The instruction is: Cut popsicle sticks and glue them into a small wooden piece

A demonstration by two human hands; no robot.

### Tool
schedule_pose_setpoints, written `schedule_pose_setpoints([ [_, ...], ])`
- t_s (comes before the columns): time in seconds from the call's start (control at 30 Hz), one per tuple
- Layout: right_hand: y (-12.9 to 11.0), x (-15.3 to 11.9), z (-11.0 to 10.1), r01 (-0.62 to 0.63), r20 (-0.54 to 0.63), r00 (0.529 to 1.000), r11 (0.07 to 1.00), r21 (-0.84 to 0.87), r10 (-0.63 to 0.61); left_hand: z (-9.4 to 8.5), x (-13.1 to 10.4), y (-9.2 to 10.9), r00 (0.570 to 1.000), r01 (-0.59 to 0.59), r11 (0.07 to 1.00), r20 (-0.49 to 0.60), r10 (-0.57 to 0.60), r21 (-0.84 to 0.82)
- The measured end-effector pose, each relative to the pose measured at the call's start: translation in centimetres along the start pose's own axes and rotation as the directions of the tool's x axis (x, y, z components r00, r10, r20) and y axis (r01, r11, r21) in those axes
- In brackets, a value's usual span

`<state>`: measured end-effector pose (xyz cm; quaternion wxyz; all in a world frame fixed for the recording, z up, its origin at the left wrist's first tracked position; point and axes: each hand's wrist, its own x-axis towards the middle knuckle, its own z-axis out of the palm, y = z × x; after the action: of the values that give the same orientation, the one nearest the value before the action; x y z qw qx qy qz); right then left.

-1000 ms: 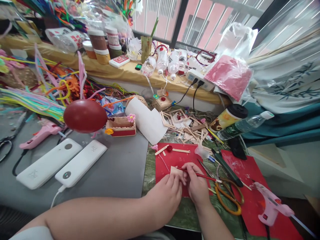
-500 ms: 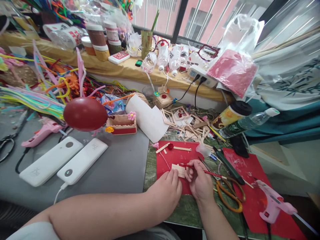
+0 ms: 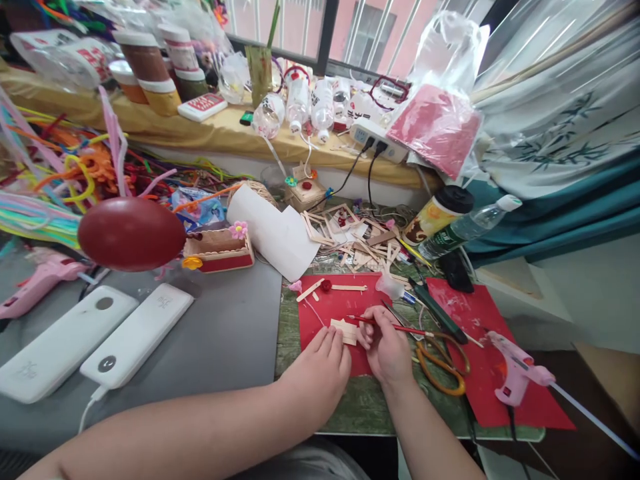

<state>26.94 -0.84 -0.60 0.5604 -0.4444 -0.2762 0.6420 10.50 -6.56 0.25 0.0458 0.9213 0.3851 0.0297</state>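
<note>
On a red sheet (image 3: 313, 313) lies a small pale wooden piece (image 3: 344, 331) made of flat sticks. The fingertips of my left hand (image 3: 320, 363) press on its left edge. My right hand (image 3: 387, 347) grips a thin red pencil (image 3: 400, 327), its tip pointing left just above the wooden piece. Behind them on the sheet are loose sticks (image 3: 350, 288), a dark red rose (image 3: 326, 285) and a pink flower (image 3: 296, 287) on a thin stem.
Scissors (image 3: 440, 373), a dark green cutter (image 3: 440, 312) and a pink glue gun (image 3: 517, 373) lie right. White power banks (image 3: 135, 337), a red balloon (image 3: 131, 233) and a small box (image 3: 220, 253) are left. Behind stand a tumbler (image 3: 437, 213) and a bottle (image 3: 470, 227).
The whole view has shifted, so most things appear further left. The pencil tip has moved left relative to the wooden piece; both hands keep their holds.
</note>
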Motion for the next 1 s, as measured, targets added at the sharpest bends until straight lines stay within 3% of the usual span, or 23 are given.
schedule_pose_setpoints([
  [0.13,-0.2,-0.1,-0.1,0.034,0.02,0.999,0.999,0.025,-0.035,0.0,0.2,0.1,0.999,0.015,1.0,0.038,-0.015,-0.015],
  [0.33,0.3,-0.4,-0.1,0.21,0.058,0.976,0.977,-0.023,-0.209,0.3,0.1,0.2,1.0,-0.022,0.999,0.015,0.022,0.034],
  [0.53,1.5,-0.7,-0.4,0.136,0.158,0.984,0.901,-0.412,-0.076,-0.1,-0.2,0.3,0.999,-0.04,0.994,-0.031,0.044,0.097],
  [0.6,1.7,-0.6,-0.5,0.113,0.164,0.986,0.879,-0.463,-0.04,-0.1,-0.5,0.4,0.998,-0.03,0.994,-0.059,0.037,0.108],
  [0.8,1.4,-0.4,-0.6,0.074,0.146,0.989,0.952,-0.296,-0.031,0.4,-0.7,0.2,0.992,-0.067,0.996,-0.103,0.074,0.065],
  [0.9,0.9,-0.3,-0.5,0.109,0.084,0.991,0.988,-0.106,-0.1,0.7,-0.1,0.0,0.993,-0.083,0.996,-0.076,0.086,0.046],
  [1.0,0.4,-0.1,-0.4,0.2,-0.016,0.979,0.979,-0.041,-0.201,0.5,0.7,0.2,0.996,-0.077,0.996,-0.047,0.078,0.033],
])
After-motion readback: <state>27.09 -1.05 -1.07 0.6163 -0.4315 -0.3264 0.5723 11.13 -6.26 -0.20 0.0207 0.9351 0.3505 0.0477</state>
